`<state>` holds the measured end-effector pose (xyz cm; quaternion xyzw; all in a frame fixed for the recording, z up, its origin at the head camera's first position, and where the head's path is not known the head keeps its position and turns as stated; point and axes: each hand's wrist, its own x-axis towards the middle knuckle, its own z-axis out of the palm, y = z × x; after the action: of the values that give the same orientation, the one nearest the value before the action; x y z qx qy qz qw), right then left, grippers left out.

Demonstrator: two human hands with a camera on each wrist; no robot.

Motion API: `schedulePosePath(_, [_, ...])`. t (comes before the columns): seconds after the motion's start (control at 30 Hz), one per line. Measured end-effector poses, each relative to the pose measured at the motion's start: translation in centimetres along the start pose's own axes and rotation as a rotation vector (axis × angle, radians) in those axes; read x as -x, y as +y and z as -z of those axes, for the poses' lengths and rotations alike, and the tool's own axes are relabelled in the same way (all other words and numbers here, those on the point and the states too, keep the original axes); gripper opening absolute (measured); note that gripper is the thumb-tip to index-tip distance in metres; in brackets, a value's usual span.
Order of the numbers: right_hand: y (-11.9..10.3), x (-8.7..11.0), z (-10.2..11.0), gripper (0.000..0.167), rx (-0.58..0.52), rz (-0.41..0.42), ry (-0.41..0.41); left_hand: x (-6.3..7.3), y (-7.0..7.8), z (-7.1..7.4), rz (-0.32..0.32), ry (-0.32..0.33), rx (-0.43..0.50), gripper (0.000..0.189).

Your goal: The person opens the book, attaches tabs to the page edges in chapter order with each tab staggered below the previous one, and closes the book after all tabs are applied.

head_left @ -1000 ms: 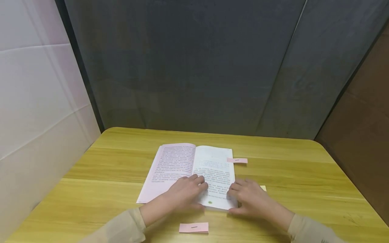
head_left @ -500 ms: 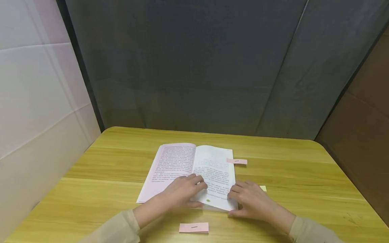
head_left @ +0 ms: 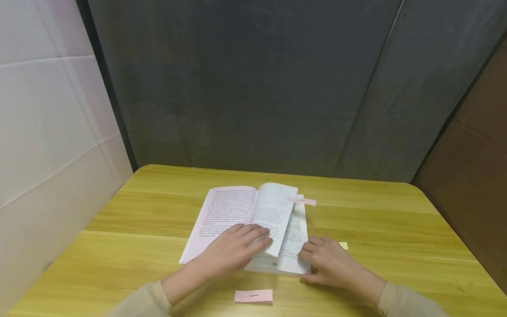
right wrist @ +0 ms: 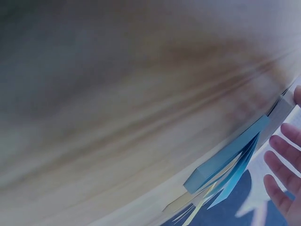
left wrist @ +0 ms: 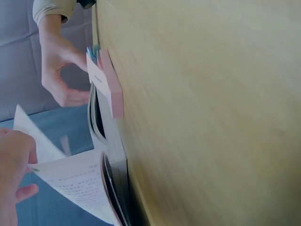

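Note:
An open book (head_left: pixel 229 204) lies on the wooden table. My left hand (head_left: pixel 233 246) is over its lower middle and pinches a lifted page (head_left: pixel 273 198), which curves up towards the left. In the left wrist view, my left fingers (left wrist: pixel 16 150) are at that page's edge, with the thumb apart below. A pink paper tab (head_left: pixel 306 201) sticks out from the page's right side. My right hand (head_left: pixel 330 259) rests at the book's lower right edge, its fingers on the page beneath. In the right wrist view, the right fingers (right wrist: pixel 284 160) look spread and fairly straight.
In front of the book lies a pink sticky-note pad (head_left: pixel 253 296) marked with a dash. A yellow paper corner (head_left: pixel 343 245) shows behind my right hand. Blue notes (right wrist: pixel 228 153) and yellow strips are beside the book in the right wrist view. Dark panels (head_left: pixel 237 88) enclose the table.
The right page has lifted and swung left, carrying its pink tab with it and baring the page below. My left hand has shifted slightly left; the right hand has hardly moved.

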<state>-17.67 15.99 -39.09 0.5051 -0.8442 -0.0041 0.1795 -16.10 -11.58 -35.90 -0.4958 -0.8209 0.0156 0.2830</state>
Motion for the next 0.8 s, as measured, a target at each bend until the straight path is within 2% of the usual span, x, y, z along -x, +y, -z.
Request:
schedulePosePath(0.07, [0.0,0.0,0.0,0.037,-0.005,-0.002,-0.002,0.1,-0.3,0.3,-0.024,0.005,-0.035,0.042])
schedulePosePath(0.17, [0.0,0.0,0.0,0.036,-0.012,-0.008,-0.006,0.3,-0.8,0.6,-0.042,-0.02,-0.1,0.051])
schedulePosePath(0.27, [0.0,0.0,0.0,0.036,-0.022,-0.013,-0.009,0.6,-1.2,0.7,-0.027,-0.077,-0.134,0.062])
schedulePosePath(0.33, [0.0,0.0,0.1,0.036,-0.026,-0.013,-0.007,0.8,-1.4,0.6,-0.01,-0.105,-0.146,0.063])
schedulePosePath(0.6, [0.1,0.1,0.1,0.036,-0.033,-0.027,-0.034,1.6,-2.2,0.4,0.077,-0.171,-0.21,0.046])
schedulePosePath(0.8, [0.0,0.1,0.2,0.036,-0.038,-0.038,-0.052,1.8,-2.2,0.2,0.175,-0.209,-0.199,0.022])
